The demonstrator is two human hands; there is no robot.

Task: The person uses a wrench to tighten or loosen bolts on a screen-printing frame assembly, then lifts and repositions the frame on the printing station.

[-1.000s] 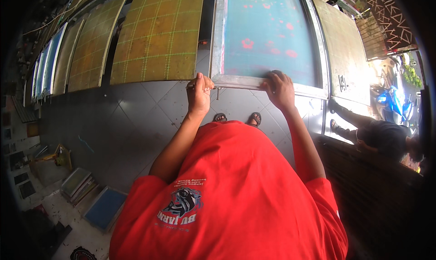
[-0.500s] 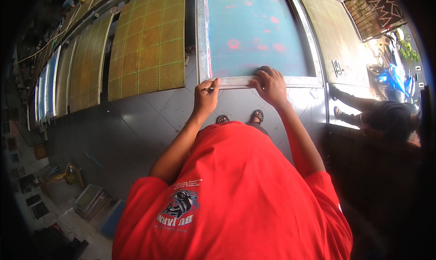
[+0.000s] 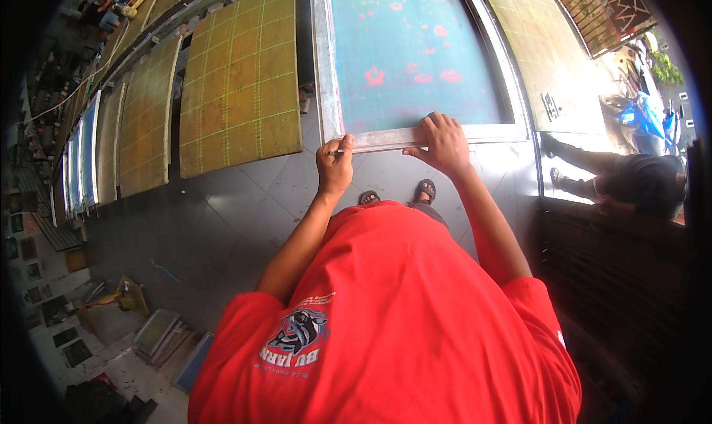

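A screen-printing frame point(image 3: 386, 136) with metal bars lies in front of me, its teal mesh point(image 3: 408, 46) marked with red flower shapes. At its near left corner my left hand point(image 3: 335, 168) is closed on the bar, thumb on top. A small thin piece, too small to name, shows beside those fingers. My right hand point(image 3: 445, 144) grips the near bar right of its middle, fingers laid over the top and thumb along the near side. The undersides of both grips are hidden.
Yellow-brown boards point(image 3: 241, 75) with green grid lines stand in a row to the left; a pale board point(image 3: 545, 61) adjoins the frame on the right. Another person point(image 3: 638, 183) is at the right, near a blue motorbike point(image 3: 644, 116). Stacked flat frames point(image 3: 157, 336) rest at lower left.
My right hand's fingers have straightened somewhat over the near bar. The left hand keeps its hold at the corner. The whole view has shifted slightly.
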